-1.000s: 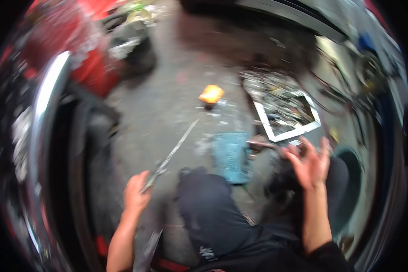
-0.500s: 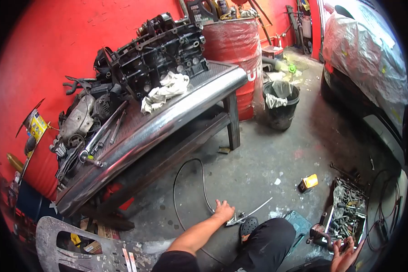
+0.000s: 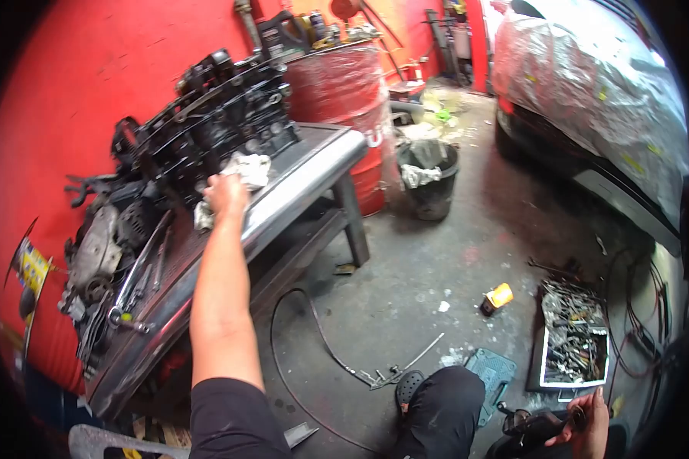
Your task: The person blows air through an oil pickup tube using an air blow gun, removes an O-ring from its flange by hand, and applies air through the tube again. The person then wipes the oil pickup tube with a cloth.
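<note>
My left hand [image 3: 226, 194] reaches out over the metal-edged bench [image 3: 298, 180], its fingers closed on a crumpled white rag [image 3: 249, 170]. Just behind the rag stands a black engine block [image 3: 207, 126]. Low at the right, my right hand [image 3: 589, 430] is curled round something small and dark that I cannot make out. It is near the front end of the tool tray [image 3: 574, 352]. On the floor by my shoe lies an air gun [image 3: 381, 378] with a long thin nozzle and a black hose.
A ratchet [image 3: 130, 323] and greasy parts lie on the bench's left end. Behind are a red drum [image 3: 341, 92] and a black bucket [image 3: 430, 183]. A yellow-orange box [image 3: 497, 298] and a teal case [image 3: 490, 376] are on the floor. A plastic-covered car [image 3: 589, 99] stands at right.
The view has swung left and up to the bench. My left hand has let go of the air gun, now on the floor, and closed on the rag. My right hand's fingers have curled in.
</note>
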The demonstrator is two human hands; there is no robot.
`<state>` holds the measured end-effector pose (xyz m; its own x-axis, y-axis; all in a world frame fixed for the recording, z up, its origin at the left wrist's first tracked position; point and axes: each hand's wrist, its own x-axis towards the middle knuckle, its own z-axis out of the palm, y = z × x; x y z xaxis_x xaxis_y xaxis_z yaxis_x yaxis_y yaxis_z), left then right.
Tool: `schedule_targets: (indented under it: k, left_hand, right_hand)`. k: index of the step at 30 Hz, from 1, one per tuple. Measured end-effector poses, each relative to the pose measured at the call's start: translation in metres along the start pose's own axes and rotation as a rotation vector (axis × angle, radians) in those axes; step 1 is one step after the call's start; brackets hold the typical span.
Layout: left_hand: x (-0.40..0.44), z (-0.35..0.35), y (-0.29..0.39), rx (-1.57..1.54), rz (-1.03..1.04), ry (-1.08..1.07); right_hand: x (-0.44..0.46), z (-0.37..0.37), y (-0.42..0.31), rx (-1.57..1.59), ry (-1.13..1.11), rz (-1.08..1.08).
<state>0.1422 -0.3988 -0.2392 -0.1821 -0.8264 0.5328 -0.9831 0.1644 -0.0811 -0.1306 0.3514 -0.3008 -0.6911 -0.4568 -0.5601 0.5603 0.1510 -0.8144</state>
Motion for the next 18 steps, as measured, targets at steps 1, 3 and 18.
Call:
schedule_targets:
  k: [1,3,18]
  left_hand:
    - [0.001,0.004,-0.004,-0.035,-0.042,0.102]
    - [0.007,-0.011,-0.011,-0.273,-0.021,0.467]
    - [-0.294,-0.205,0.061,-2.300,-0.149,-0.667]
  right_hand:
    - [-0.011,-0.007,-0.004,0.011,-0.041,0.053]
    - [-0.003,-0.043,0.010,0.054,-0.229,-0.062]
    - [0.063,-0.036,0.012,-0.237,-0.439,0.267]
